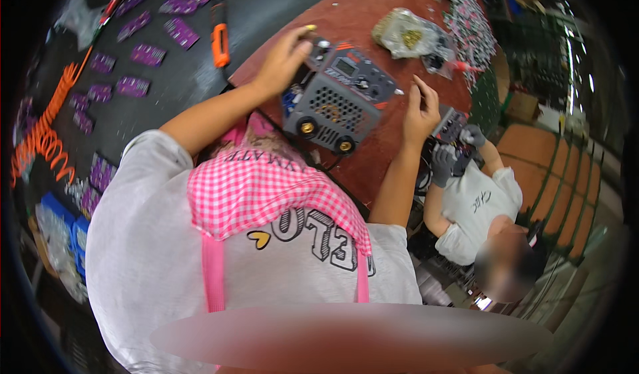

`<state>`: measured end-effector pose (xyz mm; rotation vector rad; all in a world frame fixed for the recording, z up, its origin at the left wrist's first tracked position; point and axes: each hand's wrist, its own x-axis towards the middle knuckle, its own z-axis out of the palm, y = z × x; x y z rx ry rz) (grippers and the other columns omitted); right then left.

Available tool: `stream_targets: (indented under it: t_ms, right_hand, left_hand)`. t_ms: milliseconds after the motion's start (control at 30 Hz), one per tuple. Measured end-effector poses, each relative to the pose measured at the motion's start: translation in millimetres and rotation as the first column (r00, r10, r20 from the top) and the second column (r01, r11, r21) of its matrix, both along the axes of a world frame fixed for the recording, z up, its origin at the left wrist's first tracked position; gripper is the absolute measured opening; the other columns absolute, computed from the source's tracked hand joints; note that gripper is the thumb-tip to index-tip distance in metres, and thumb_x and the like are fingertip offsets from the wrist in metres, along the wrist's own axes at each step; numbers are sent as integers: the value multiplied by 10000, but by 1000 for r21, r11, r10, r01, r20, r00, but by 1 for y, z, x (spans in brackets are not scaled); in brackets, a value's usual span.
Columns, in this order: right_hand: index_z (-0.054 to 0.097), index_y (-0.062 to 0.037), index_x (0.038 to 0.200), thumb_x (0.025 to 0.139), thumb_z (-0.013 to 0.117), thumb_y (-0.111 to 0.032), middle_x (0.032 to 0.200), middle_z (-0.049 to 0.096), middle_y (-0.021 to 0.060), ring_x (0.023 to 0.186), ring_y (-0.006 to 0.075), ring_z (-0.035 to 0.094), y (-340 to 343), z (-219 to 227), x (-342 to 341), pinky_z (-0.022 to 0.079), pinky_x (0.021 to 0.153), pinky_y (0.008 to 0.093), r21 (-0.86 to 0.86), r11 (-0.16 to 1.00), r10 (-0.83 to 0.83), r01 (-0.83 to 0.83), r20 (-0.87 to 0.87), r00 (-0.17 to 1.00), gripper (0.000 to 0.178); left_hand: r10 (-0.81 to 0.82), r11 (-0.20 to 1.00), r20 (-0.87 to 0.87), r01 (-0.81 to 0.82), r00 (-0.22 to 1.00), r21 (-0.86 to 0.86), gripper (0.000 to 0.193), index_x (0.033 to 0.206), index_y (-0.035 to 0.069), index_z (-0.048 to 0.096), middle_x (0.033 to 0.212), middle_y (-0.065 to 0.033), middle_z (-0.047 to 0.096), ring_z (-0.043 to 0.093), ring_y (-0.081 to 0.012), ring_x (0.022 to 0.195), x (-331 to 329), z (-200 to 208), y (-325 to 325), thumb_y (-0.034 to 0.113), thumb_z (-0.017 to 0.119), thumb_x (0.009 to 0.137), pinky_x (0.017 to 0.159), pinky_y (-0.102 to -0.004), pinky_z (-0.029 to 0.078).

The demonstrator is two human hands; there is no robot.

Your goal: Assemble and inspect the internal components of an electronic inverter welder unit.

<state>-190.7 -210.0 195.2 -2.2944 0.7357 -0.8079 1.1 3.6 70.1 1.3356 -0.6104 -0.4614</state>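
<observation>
A grey welding machine (336, 101) with a small display, knobs, a perforated grille and two round brass-centred sockets stands tilted in front of me. My left hand (285, 61) lies at its upper left corner with fingers stretched out; a small yellow spot shows at one fingertip. Beside the machine's open left side, blue and dark inner parts show. My right hand (421, 113) is off to the right of the machine, fingers loosely bent and apart, with nothing seen in them. A small white piece (399, 92) sticks out at the machine's right corner, between it and this hand.
Purple circuit boards (148, 54) are spread over the dark table at left. An orange-handled screwdriver (220, 44) and a coiled orange hose (48, 137) are there too. Plastic bags of small parts (411, 34) sit at the far right. A gloved co-worker (476, 194) handles another unit at right.
</observation>
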Motion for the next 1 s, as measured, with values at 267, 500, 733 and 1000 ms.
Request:
stream_targets:
  t_ms: [267, 500, 733, 1000]
  right_hand:
    - [736, -69, 1000, 878, 644, -204, 1016, 704, 156, 953, 317, 663, -181, -99, -22, 502, 855, 401, -45, 940, -341, 339, -210, 916, 203]
    - [712, -87, 1082, 861, 653, -175, 1087, 674, 179, 1015, 358, 634, -287, -132, 9, 492, 884, 436, -174, 896, -443, 408, -326, 835, 246]
    - [685, -34, 1098, 827, 681, -179, 1095, 666, 234, 1014, 419, 629, -341, -171, 37, 490, 896, 466, -318, 875, -479, 365, -458, 749, 307]
    - [676, 15, 1011, 764, 723, -119, 1011, 689, 221, 860, 383, 680, -322, -146, 44, 534, 808, 454, -370, 804, -593, 466, -444, 672, 286]
  left_hand:
    - [-126, 814, 741, -358, 659, 458, 348, 1273, 109, 571, 1336, -93, 560, 444, -274, 1331, 23, -84, -35, 251, 525, 958, 1108, -510, 284]
    - [-289, 716, 697, -335, 656, 613, 337, 1244, 150, 569, 1399, -52, 517, 404, -242, 1371, 21, -87, -37, 216, 527, 916, 1131, -522, 237]
    - [-267, 727, 731, -366, 628, 581, 326, 1197, 140, 592, 1389, -47, 524, 410, -240, 1364, 22, -91, -39, 199, 517, 885, 1132, -518, 250]
    - [-246, 737, 723, -360, 646, 572, 357, 1183, 135, 596, 1370, -40, 538, 425, -244, 1349, 23, -89, -39, 129, 591, 827, 1125, -516, 268]
